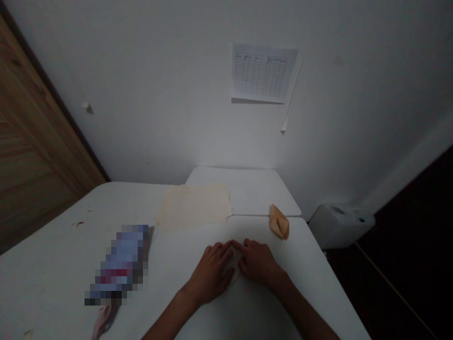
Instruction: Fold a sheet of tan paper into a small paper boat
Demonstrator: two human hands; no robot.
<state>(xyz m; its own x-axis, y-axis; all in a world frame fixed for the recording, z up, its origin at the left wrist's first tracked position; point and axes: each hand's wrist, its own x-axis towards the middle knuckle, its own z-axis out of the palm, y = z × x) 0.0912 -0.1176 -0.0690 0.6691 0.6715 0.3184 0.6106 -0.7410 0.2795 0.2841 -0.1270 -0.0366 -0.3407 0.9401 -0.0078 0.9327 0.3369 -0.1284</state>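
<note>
Low over the middle of the white table, my left hand (212, 271) and my right hand (257, 262) lean in from both sides, index fingertips meeting. Between them shows a pale piece of paper (233, 265), hard to tell from the tabletop. Both hands press it down with their fingers, which cover most of its edges. My left thumb lies near its lower edge; the right hand's other fingers are partly curled. Just beyond my right hand rests a brown folded paper (279, 223). A stack of cream paper sheets (194, 205) lies farther back, left of centre.
A blurred-out blue item (122, 262) with a pinkish strap (104, 318) lies on the left of the table (170, 293). Behind stands a wall with a printed chart (262, 73). A white plastic container (339, 224) is beyond the right edge; a wooden door (38, 137) is left.
</note>
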